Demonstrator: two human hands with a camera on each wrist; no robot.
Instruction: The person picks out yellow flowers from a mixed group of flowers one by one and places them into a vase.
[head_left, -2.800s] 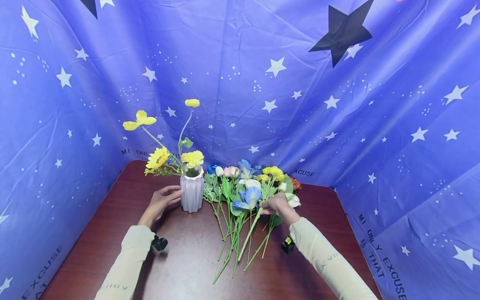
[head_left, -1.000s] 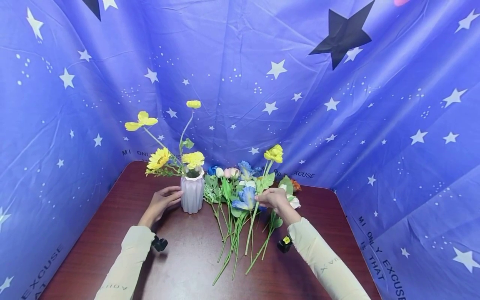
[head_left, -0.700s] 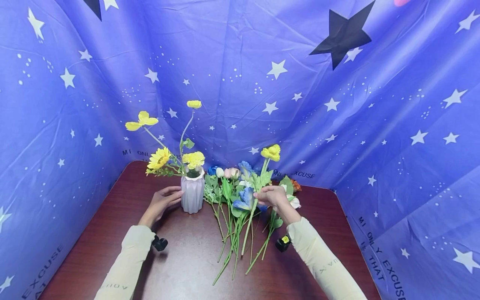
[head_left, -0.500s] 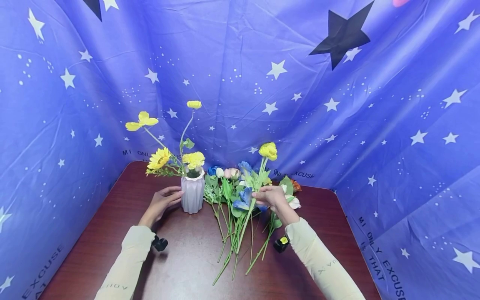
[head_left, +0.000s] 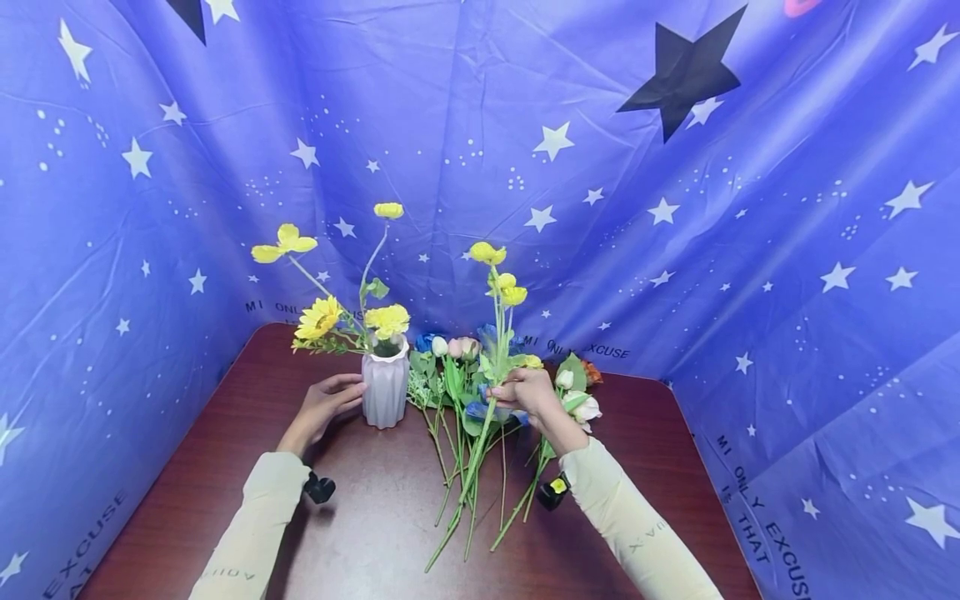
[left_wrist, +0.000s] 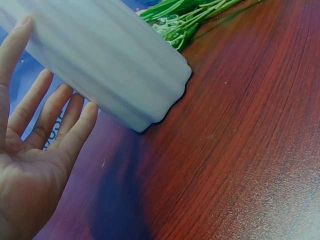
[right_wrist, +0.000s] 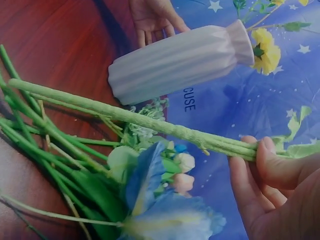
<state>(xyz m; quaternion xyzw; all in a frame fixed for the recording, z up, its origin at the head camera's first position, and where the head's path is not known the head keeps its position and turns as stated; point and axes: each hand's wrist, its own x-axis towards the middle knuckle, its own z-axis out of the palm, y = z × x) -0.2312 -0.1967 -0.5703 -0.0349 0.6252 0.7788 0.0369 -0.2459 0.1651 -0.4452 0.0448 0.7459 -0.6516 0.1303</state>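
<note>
In the head view a pale lilac fluted vase [head_left: 385, 392] stands upright at the back left of the table, with several yellow flowers [head_left: 387, 320] in it. Fingertips of my left hand [head_left: 322, 407] touch the vase's left side; in the left wrist view the fingers [left_wrist: 82, 125] are extended, not wrapped around it. My right hand [head_left: 528, 398] pinches the thick green stem of a yellow flower [head_left: 487, 252] between thumb and fingers, its several yellow blooms pointing up. In the right wrist view that stem [right_wrist: 165, 127] slants across, apart from the vase.
Beneath and beside the right hand lies a pile of loose flowers: a blue flower [right_wrist: 170, 215], pink buds [head_left: 463, 347], a white bloom [head_left: 587, 408] and an orange one [head_left: 592, 371]. Their green stems [head_left: 450, 517] reach toward the front. A blue star-printed curtain [head_left: 480, 167] surrounds the brown table [head_left: 360, 533].
The right hand has lifted the yellow flower out of the pile, turned it upright and moved it left toward the vase. The left hand has stayed at the vase.
</note>
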